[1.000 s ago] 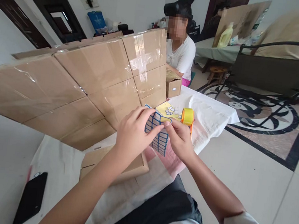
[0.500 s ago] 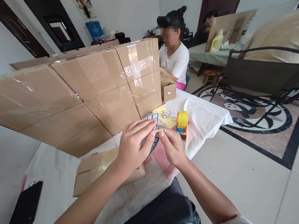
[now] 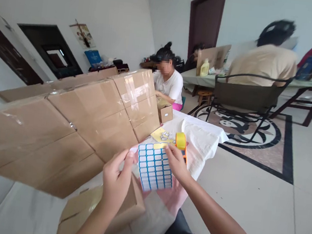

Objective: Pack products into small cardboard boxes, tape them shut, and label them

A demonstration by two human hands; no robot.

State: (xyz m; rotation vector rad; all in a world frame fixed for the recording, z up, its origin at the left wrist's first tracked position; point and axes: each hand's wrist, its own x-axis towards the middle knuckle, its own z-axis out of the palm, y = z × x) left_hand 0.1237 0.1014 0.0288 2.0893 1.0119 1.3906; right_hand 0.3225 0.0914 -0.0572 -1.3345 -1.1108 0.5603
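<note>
Blue-gridded label sheet [image 3: 154,167]: in the head view, raised in front of the person, tilted, its printed face turned toward the camera, its upper edge between the two hands.
Right hand [image 3: 178,164]: at the sheet's upper right; thumb and fingers close together, clamped on that edge, the fingertips lying over the top row of cells, the bulk of the sheet hanging below and to the left of them.
Yellow strip [image 3: 159,146]: in the sheet's top row, just left of the right fingertips.
Left hand [image 3: 116,178]: at the sheet's upper left; thumb and forefinger pinched together on a white piece [image 3: 133,149]. Whether that piece joins the sheet, I cannot tell.
Tape dispenser [image 3: 185,156]: orange, just beyond the sheet's upper right, partly hidden by the right hand, carrying a yellow tape roll [image 3: 180,141].
Yellow card [image 3: 158,133]: printed with small pale shapes, flat beyond the sheet's top edge.
Taped carton [image 3: 133,202]: below the sheet and to its left, partly covered by the left forearm.
Cardboard wall [image 3: 90,98]: tall, taped, left of the sheet and beyond it.
White tablecloth [image 3: 203,132]: beneath and right of the sheet.
Small carton [image 3: 166,114]: well beyond the sheet, beside a co-worker [image 3: 171,85] in a white T-shirt.
</note>
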